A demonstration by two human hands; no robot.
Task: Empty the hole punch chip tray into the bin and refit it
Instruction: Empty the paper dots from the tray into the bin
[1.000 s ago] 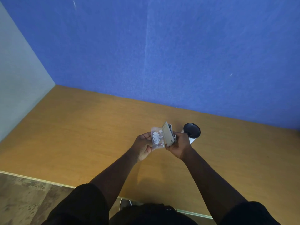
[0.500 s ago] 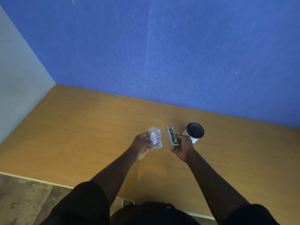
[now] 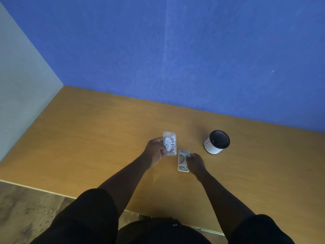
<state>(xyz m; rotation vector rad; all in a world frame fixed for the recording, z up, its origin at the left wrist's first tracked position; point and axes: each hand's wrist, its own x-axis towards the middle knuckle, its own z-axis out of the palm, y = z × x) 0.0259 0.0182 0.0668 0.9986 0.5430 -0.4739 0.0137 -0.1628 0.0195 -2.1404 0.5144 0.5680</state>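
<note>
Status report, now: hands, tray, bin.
Left hand holds chip tray, chips inside. Right hand on punch at table. Bin upright, path clear.

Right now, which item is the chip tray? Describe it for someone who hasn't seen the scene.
On the wooden desk against the blue wall, find the person's left hand. It holds the chip tray: clear, flat, rectangular, full of white paper dots, unlike the metal hole punch beside it.

hole punch (image 3: 183, 161): its 3 o'clock side lies under the right hand (image 3: 195, 164); whether it rests on the tabletop (image 3: 105, 138) cannot be told
chip tray (image 3: 169, 143): its 7 o'clock corner is hidden by the left hand (image 3: 154, 152); the white chips inside blur into one patch
bin (image 3: 217, 142): small dark print on its white wall, too small to read; contents lost in the dark interior
tabletop: cut off at 3 o'clock
</note>
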